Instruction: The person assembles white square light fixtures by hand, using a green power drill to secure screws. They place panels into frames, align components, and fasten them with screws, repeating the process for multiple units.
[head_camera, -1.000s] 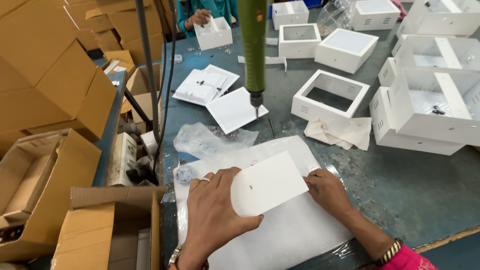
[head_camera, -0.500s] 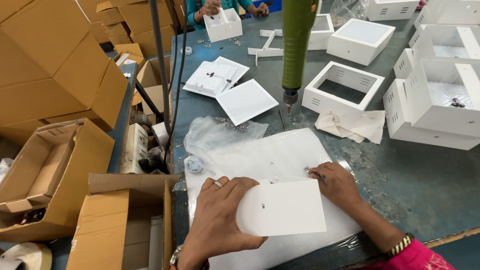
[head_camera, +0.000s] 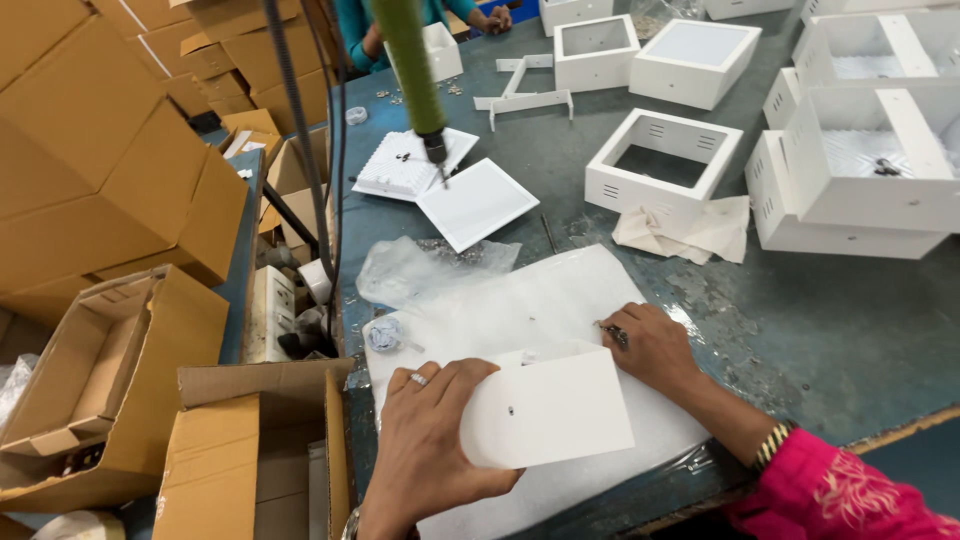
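A white plate (head_camera: 548, 410) is held at the lower centre of the frame by the left hand (head_camera: 430, 450), whose fingers are spread flat over its left edge and closed on it. The plate lies on a foam sheet (head_camera: 530, 300) spread over the worktop (head_camera: 800, 320). The right hand (head_camera: 650, 345) is pressed on the sheet just right of the plate; its fingers are curled around something small and dark, too small to be told. For the plate to be handled well, it should be kept flat and steady on the foam, with the small hole near its middle left uncovered.

A green driver (head_camera: 412, 70) hangs at the upper centre above two more white panels (head_camera: 478, 203). White open housings (head_camera: 662, 165) stand at the upper right; dark fittings are seen in one, the rest look empty. Cardboard boxes (head_camera: 110, 370) at the lower left stand open; their contents cannot be made out. A clear bag (head_camera: 410, 272) holds small hardware.
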